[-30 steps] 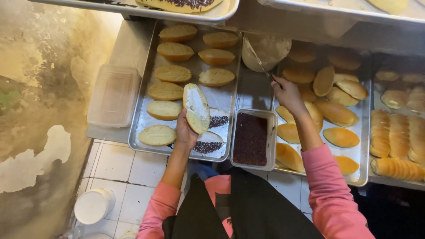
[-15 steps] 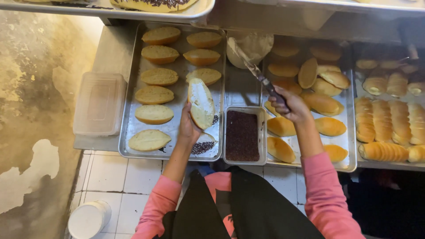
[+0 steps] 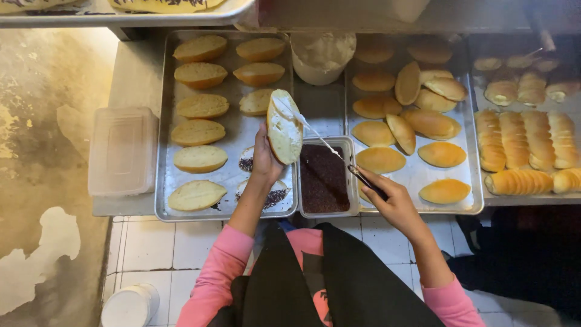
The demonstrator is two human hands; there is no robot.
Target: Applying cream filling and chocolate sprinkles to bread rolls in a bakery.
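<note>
Spreading is the step in hand: the right hand [image 3: 396, 203] grips a knife [image 3: 330, 148], its blade wiping white cream across a split bun [image 3: 284, 127] that the left hand's [image 3: 264, 158] fingers clasp upright above the left tray [image 3: 230, 130]. The next move likely calls for a steady wrist. Between the trays, a small tin [image 3: 324, 178] holds dark sprinkles; farther off, a tub [image 3: 321, 57] holds cream.
</note>
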